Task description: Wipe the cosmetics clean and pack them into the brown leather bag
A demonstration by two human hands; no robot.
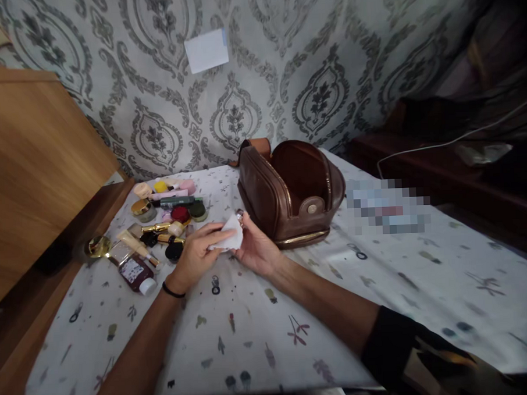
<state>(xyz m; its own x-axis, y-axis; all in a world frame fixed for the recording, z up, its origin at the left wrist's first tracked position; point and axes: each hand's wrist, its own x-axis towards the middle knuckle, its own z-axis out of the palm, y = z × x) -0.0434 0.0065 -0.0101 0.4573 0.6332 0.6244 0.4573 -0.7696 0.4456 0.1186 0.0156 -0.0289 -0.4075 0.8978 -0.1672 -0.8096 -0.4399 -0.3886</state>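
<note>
My left hand (198,254) pinches a folded white wipe (231,236), its fingers pressed over it in front of the bag. A small shiny, silvery item (239,213) pokes up past the wipe at the fingertips of my right hand (259,249), which is closed around it. Most of that item is covered, so its kind cannot be made out. Just beyond my right hand stands a brown leather toiletry bag (263,197), unzipped and gaping at the top. Cosmetics lie left of my hands, among them a red-lidded jar (180,214) and a dark green jar (198,210).
A bottle of dark liquid with a white cap (148,286) and a gold-coloured round object (98,247) lie at the left. The patterned white tablecloth (252,338) covers the table. A wooden cabinet (39,172) borders the left; a blurred-out item (388,208) lies right.
</note>
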